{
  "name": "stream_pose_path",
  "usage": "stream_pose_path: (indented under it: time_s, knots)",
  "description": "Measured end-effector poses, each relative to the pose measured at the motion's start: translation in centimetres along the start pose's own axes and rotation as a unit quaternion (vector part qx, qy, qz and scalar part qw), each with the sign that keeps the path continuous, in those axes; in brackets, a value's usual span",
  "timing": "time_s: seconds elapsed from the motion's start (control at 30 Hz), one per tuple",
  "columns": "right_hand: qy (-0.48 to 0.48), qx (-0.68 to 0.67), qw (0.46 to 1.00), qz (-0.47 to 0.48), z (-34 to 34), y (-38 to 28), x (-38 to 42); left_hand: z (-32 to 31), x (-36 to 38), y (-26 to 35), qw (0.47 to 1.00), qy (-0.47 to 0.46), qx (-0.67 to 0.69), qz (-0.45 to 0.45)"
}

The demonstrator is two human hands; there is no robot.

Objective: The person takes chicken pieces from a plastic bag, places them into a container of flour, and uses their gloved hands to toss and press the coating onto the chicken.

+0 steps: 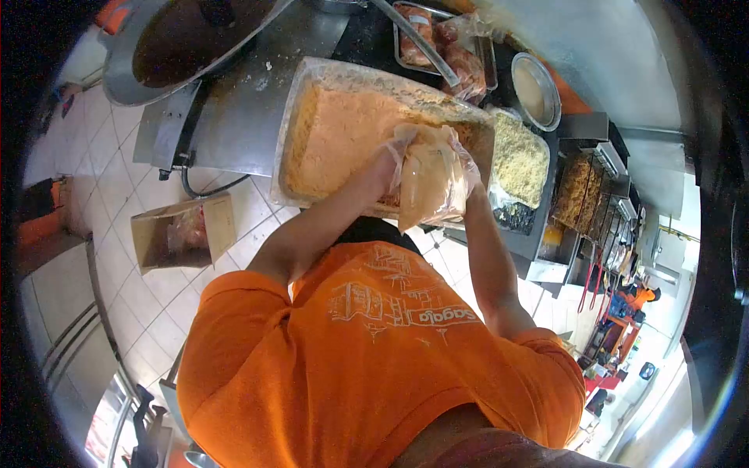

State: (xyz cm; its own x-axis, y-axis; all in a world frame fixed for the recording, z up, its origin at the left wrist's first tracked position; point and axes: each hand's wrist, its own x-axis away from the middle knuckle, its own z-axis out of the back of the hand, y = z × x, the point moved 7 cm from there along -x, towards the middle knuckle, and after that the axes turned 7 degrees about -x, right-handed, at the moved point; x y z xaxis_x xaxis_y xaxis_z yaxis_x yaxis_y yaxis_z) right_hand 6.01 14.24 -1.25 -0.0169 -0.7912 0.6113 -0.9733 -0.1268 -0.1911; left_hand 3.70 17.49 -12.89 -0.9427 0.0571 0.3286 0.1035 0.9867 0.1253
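My left hand point(396, 156) and my right hand point(468, 165), both in thin clear plastic gloves, grip a clear plastic bag point(431, 183) from either side near its top. The bag looks tan through its shiny film and bulges toward me. Part of the fingers is hidden behind it. Beneath and behind the hands lies a large rectangular tub point(292, 125) of orange-tinted, flour-like powder point(347, 129), with clumps along its far and right sides. The bag's lower end overhangs the tub's near edge in this view.
Right of the tub sits a tray of pale yellow crumbs point(521, 160), near a round metal bowl point(536, 92). Wrapped raw meat point(462, 62) lies in a tray behind. A large pan of dark liquid point(191, 47) stands left. An open cardboard box point(183, 234) rests on the tiled floor.
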Motion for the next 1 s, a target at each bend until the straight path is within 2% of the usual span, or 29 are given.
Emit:
stream_pose_path:
  time_s: [0.03,0.07,0.2,0.23,0.27,0.3,0.4,0.43,0.47,0.5,0.53,0.57,0.6,0.7,0.8,0.87,0.9,0.97,1.0]
  knots:
    - [-0.037,-0.031,0.999,-0.009,-1.1,0.6,0.2,-0.8,1.1,1.2,0.999,0.014,-0.006,-0.044]
    - [0.074,-0.03,0.993,0.09,3.2,-0.8,-1.2,-1.7,2.2,2.5,0.996,0.028,-0.013,-0.09]
    - [0.026,0.031,0.991,0.13,8.0,-3.0,-3.9,-3.4,4.5,2.2,0.996,0.041,0.071,-0.028]
    - [0.041,0.408,0.85,0.331,7.0,-6.0,-2.5,-3.9,5.0,2.3,0.995,0.05,0.066,-0.054]
    - [0.03,0.579,0.714,0.392,6.3,-6.6,-2.1,-4.1,5.2,2.3,0.993,0.059,0.062,-0.078]
    - [0.046,0.704,0.537,0.463,5.4,-6.8,-1.3,-3.3,4.5,1.9,0.993,0.06,0.065,-0.078]
    - [-0.006,0.471,0.744,0.474,5.8,-8.8,-2.0,-0.6,2.5,2.0,0.991,0.075,0.042,-0.107]
    - [-0.007,0.473,0.745,0.471,7.5,-10.0,-3.0,-0.1,2.6,1.8,0.988,0.12,0.05,-0.078]
    - [-0.002,0.415,0.781,0.467,11.0,-12.1,-4.3,0.3,2.8,1.6,0.984,0.164,0.057,-0.05]
    - [0.04,0.554,0.685,0.473,9.7,-11.5,-3.8,0.1,3.1,1.6,0.983,0.165,0.062,-0.053]
    - [0.085,0.669,0.565,0.476,8.7,-11.0,-3.3,-0.9,3.4,1.1,0.992,0.122,0.0,-0.019]
    - [0.104,0.7,0.522,0.476,8.1,-10.6,-3.0,-2.0,3.7,0.5,0.995,0.077,-0.061,0.015]
    - [0.101,0.701,0.523,0.474,7.8,-10.6,-2.8,-2.6,4.1,0.4,0.995,0.078,-0.058,0.012]
    - [0.07,0.59,0.666,0.45,7.7,-11.7,-2.7,-4.4,5.6,0.9,0.993,0.061,-0.1,-0.029]
    - [0.053,0.503,0.757,0.413,7.8,-12.4,-2.4,-4.2,6.5,0.4,0.99,0.097,-0.098,-0.03]
    - [0.047,0.446,0.807,0.383,7.9,-12.5,-2.1,-5.7,6.8,0.2,0.998,-0.029,-0.03,-0.045]
    - [0.045,0.412,0.832,0.369,8.0,-12.6,-2.0,-5.5,6.9,0.1,0.998,-0.03,-0.029,-0.045]
    - [0.036,0.335,0.879,0.338,8.4,-12.3,-1.6,-6.3,7.4,0.2,0.984,-0.132,0.104,-0.058]
    - [0.028,0.295,0.899,0.323,8.4,-12.0,-1.5,-7.0,7.9,0.4,0.984,-0.134,0.105,-0.059]
